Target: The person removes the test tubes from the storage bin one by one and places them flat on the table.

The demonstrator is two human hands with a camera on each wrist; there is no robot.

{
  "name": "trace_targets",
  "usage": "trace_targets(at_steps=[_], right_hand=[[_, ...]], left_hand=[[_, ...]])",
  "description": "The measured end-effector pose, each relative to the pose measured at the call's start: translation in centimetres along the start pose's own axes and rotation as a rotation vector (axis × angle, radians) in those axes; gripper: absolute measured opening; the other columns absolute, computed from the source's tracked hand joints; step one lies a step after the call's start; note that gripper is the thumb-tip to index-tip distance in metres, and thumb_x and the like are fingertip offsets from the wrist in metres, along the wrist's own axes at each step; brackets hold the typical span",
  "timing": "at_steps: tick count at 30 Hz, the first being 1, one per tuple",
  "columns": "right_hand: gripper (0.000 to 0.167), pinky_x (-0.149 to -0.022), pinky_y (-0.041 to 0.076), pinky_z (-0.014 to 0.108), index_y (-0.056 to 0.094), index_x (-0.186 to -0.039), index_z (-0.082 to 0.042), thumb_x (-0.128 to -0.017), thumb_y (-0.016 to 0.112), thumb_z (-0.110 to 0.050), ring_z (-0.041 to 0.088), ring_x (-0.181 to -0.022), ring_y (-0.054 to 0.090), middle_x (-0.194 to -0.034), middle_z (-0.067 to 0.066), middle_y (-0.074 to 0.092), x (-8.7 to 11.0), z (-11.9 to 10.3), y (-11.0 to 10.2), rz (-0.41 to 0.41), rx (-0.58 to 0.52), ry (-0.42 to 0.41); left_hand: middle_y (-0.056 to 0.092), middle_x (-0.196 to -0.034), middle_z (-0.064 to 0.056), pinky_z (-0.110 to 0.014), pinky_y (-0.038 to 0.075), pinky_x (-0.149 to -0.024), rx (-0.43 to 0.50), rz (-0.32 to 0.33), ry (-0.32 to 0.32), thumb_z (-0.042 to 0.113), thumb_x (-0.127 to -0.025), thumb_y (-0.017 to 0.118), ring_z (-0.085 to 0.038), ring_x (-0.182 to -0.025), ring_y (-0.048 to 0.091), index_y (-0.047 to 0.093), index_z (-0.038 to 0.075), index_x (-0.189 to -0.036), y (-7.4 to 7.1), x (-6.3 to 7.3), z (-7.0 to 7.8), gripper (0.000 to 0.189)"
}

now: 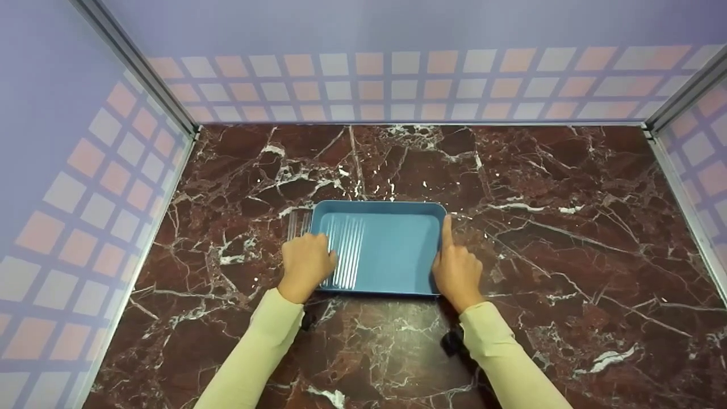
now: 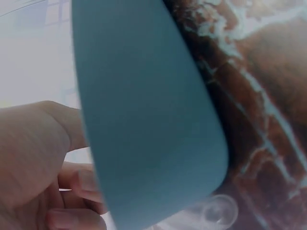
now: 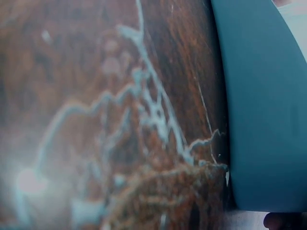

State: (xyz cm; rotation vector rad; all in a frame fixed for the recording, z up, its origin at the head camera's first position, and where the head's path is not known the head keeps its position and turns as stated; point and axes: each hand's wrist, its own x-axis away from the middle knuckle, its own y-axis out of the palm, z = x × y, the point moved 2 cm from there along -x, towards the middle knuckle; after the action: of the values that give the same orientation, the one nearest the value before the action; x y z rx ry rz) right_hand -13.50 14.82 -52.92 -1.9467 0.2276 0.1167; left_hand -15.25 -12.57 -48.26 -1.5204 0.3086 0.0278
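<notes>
Grasping a shallow blue rectangular tray [image 1: 400, 255] at both ends, near the middle of a dark-red marble-patterned tabletop [image 1: 590, 227]. Clasping its left wall with the left hand [image 1: 306, 264], thumb toward the inside, and gripping its right wall with the right hand [image 1: 459, 275], index finger straight along the rim and other fingers curled. Visible in the tray's left part, and again just outside beside the left hand, as clear ribbed plastic [image 1: 349, 255]; cannot tell whether one piece or several. Dressed in pale yellow sleeves [image 1: 267, 326]. Enclosed by lilac panels [image 1: 363, 25] bearing pink and white squares.
</notes>
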Motion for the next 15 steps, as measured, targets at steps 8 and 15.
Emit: trace_targets(at_steps=[8,15], right_hand=[[0.072,-0.053,0.048,0.056,0.032,-0.159,-0.011,-0.093,0.06,-0.011,0.045,-0.06,0.064,-0.074,0.026,0.068,-0.1,0.0,0.0,-0.047,0.002,0.027],[0.073,-0.051,0.047,0.054,0.031,-0.16,-0.011,-0.093,0.06,-0.011,0.043,-0.057,0.062,-0.07,0.024,0.066,-0.2,-0.1,-0.1,-0.065,0.003,0.033]], left_hand=[[0.032,-0.051,0.0,-0.035,0.021,-0.041,0.017,0.043,-0.023,0.026,-0.08,0.079,-0.018,-0.045,0.03,0.028,0.018,-0.055,-1.1,0.0,-0.7,0.058],[0.035,-0.051,-0.001,-0.039,0.03,-0.039,0.04,0.056,-0.055,0.027,-0.081,0.08,-0.021,-0.044,0.036,0.03,0.017,-0.054,-1.8,-0.1,-1.8,0.057]])
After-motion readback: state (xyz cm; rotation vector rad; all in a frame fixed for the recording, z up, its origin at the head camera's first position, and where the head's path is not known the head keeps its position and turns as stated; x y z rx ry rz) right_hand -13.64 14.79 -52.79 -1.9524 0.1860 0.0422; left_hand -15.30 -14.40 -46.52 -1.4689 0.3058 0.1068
